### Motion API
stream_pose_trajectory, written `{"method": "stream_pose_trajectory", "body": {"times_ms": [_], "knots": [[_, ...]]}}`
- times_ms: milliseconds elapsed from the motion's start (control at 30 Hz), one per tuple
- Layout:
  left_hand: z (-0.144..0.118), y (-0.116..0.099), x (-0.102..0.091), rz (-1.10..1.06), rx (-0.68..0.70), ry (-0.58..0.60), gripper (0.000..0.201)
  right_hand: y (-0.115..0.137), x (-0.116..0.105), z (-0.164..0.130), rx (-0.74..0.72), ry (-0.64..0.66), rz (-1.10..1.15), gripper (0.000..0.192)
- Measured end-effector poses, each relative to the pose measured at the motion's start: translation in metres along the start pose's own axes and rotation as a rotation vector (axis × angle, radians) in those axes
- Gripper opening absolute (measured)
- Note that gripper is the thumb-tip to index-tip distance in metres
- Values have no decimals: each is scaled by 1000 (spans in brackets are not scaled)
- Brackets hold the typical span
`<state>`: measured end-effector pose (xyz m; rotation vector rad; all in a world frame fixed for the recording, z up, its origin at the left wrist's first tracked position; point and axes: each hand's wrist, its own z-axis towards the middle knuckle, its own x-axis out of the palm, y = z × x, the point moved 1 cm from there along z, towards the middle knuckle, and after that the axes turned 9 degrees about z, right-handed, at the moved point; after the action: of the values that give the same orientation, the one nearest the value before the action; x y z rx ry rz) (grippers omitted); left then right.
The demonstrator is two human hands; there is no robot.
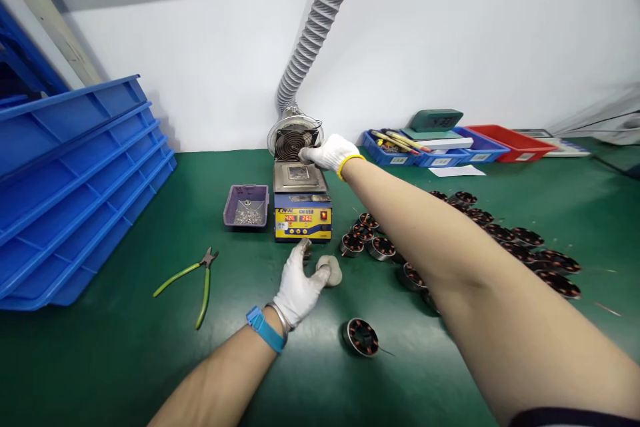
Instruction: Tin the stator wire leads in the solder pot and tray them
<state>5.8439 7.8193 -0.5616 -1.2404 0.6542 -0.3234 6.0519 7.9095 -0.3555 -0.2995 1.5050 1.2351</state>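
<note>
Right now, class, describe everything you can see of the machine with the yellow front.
The machine stands upright on the green table. Its yellow front panel, below a blue band, carries two lit red number displays, small round buttons and a reddish switch. The metal-looking top has a silvery square in it. The gloved right hand is over its back; the left hand reaches near its lower front edge. Whether either touches it is unclear.

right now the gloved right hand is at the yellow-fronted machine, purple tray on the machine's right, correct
Wrong side: the head view shows the purple tray left of the machine. The gloved right hand is indeed at the machine.
</note>
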Motion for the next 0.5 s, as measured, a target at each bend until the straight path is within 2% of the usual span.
{"method": "stream_pose_trajectory", "body": {"times_ms": [67, 133, 200, 267, 367, 400, 500], "knots": [[1, 0, 0, -6, 3, -13, 69, -8, -15, -15, 67, -19, 188, 50], [1, -1, 0, -21, -7, -27, 66, -23, -26, -45, 126, -21, 505, 46], [1, -2, 0, -48, -18, -37, 64, -47, -31, -90, 137, 5, 776, 43], [1, -2, -1, -77, -28, -39, 65, -76, -26, -145, 123, 52, 893, 46], [2, 1, -2, -108, -36, -41, 65, -123, -5, -230, 197, 136, 828, 59], [2, 2, -3, -119, -37, -44, 64, -137, 5, -253, 209, 154, 769, 58], [3, 6, -4, -141, -31, -58, 60, -164, 34, -301, 69, 97, 542, 52]]}}
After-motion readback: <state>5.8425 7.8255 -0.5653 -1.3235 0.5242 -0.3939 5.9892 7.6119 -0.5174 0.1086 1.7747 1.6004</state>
